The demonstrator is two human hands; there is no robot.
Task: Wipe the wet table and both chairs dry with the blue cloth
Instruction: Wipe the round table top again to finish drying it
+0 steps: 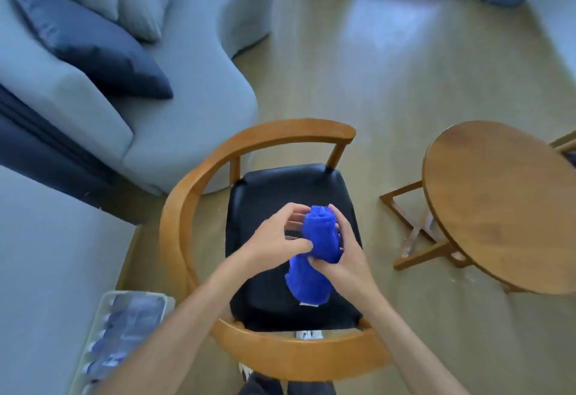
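Both hands gripping the blue cloth [319,246], bunched into a roll and held above the black seat of the near chair [265,195]: left hand [276,240] pinching its side, right hand [346,257] wrapped round the middle from the right. Probably being refolded or gathered for a fresh, drier face before wiping. Lower end hanging loose toward the seat, contact not clear. Round wooden desk [505,204] standing well apart to the right, with a sliver of the second chair [565,142] just beyond it. Wetness on any surface too faint to tell.
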